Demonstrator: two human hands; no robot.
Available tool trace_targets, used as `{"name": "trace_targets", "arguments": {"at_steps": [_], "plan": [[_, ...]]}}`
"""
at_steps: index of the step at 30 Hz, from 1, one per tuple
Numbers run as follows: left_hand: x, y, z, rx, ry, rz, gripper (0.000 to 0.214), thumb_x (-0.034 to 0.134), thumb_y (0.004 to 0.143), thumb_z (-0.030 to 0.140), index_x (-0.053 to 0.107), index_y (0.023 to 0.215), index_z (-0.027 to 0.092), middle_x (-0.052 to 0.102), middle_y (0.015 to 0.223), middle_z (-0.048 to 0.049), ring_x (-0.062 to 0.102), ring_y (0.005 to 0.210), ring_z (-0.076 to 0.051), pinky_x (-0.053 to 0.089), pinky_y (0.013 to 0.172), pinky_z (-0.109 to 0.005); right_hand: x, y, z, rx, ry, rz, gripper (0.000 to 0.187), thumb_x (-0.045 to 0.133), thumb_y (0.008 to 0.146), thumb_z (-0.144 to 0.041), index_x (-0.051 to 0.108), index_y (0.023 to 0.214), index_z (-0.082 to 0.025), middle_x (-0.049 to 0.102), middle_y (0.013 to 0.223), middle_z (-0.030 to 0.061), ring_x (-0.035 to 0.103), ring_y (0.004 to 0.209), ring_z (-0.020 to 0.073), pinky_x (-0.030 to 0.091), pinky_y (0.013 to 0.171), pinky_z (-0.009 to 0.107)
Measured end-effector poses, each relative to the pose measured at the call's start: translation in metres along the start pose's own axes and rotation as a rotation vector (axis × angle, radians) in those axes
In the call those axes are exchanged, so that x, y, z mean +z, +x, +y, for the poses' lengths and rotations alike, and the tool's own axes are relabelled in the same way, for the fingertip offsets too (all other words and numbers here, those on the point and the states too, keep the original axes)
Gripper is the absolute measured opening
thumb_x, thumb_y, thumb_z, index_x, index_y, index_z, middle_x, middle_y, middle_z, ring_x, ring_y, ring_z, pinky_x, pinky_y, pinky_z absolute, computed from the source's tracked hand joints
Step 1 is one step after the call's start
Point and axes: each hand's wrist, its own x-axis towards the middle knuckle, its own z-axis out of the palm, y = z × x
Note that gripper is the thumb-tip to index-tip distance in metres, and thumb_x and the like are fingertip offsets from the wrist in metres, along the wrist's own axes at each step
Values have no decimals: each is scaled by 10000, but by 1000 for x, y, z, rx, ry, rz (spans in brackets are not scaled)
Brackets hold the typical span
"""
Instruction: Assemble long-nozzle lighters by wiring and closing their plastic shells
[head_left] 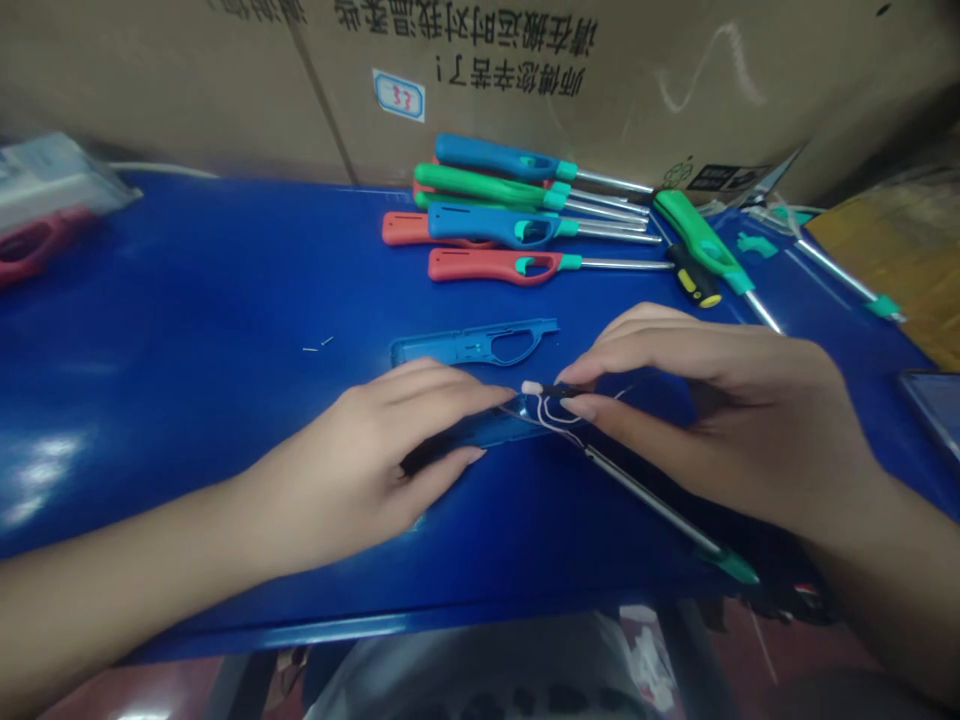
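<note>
My right thumb and index finger [637, 350] are nearly closed, pinching a small black part [551, 390] with a pale tip, and thin white wires [555, 415] loop right under them. My left fingers [442, 385] lie spread across a blue plastic shell half [480, 430] (can't really tell if they're gripping it or just steadying it). So that's my left hand [352, 470] at 9 o'clock and my right hand [720, 430] at 3. A steel tube [645, 500] runs off toward 4 o'clock, with a green collar at its end. Biggest worry: if that tube swings, it could tug the wires loose or lever the black part out of my pinch. Two tiny pins [319, 343] at 10 o'clock are easy to brush away with a sleeve. A second shell half [472, 345] lies at 12, with long gas lighters [525, 205] beyond it on the blue table [150, 400].
</note>
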Motion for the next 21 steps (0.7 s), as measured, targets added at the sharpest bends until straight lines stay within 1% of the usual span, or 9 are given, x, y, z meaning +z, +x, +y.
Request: {"name": "trace_targets", "arguments": {"at_steps": [2, 6, 8, 11, 14, 17, 19, 21], "plan": [[-1, 0, 0, 9, -7, -20, 419, 616, 1003, 136, 621, 1417, 203, 726, 1316, -63, 664, 1224, -174, 522, 1097, -278, 0, 0, 0, 14, -36, 4, 80, 758, 931, -175, 771, 961, -247, 805, 937, -8, 746, 842, 163, 592, 772, 300], [-5, 1, -1, 8, 9, -39, 407, 589, 1002, 122, 638, 1399, 200, 730, 1310, -67, 673, 1221, -182, 538, 1088, -286, 0, 1, 0, 17, -38, -22, 52, 759, 931, -175, 766, 950, -223, 797, 897, -17, 716, 726, 122, 578, 674, 255], [-7, 2, -1, 2, 21, -57, 421, 577, 1001, 127, 637, 1410, 211, 728, 1321, -74, 679, 1224, -198, 556, 1078, -307, 0, 2, 1, 31, -49, -24, 74, 756, 924, -155, 763, 955, -222, 793, 887, -13, 704, 707, 125, 571, 637, 257], [-10, 2, -1, -19, 36, -63, 460, 586, 986, 150, 630, 1435, 235, 721, 1346, -78, 689, 1232, -225, 575, 1074, -332, 0, 3, 3, 67, -69, -24, 110, 747, 926, -147, 759, 965, -249, 785, 878, -11, 690, 684, 143, 561, 599, 279], [-7, 3, 3, -52, 5, 33, 473, 681, 952, 240, 645, 1423, 259, 731, 1340, -72, 708, 1219, -247, 596, 1054, -324, 1, 3, 1, 78, -41, -61, 123, 739, 933, -154, 755, 975, -268, 772, 867, -14, 676, 664, 146, 551, 582, 290], [1, 3, 9, -110, -124, 162, 438, 771, 924, 312, 686, 1352, 269, 783, 1235, -41, 757, 1100, -213, 619, 1010, -287, 7, 2, -3, 58, 37, -107, 141, 729, 937, -136, 752, 1023, -245, 773, 903, -14, 683, 699, 126, 562, 618, 269], [7, 5, 12, -174, -230, 188, 362, 774, 936, 302, 720, 1291, 263, 812, 1149, -19, 781, 993, -177, 641, 933, -250, 13, 1, -5, 34, 108, -143, 154, 712, 951, -129, 746, 1067, -226, 776, 937, -14, 692, 745, 112, 568, 665, 249], [11, 6, 14, -238, -305, 193, 242, 769, 943, 283, 772, 1183, 257, 830, 1084, -7, 792, 915, -161, 656, 829, -218, 17, -1, -5, 7, 166, -188, 178, 682, 971, -125, 728, 1115, -219, 768, 977, -8, 694, 791, 108, 570, 714, 241]]}}
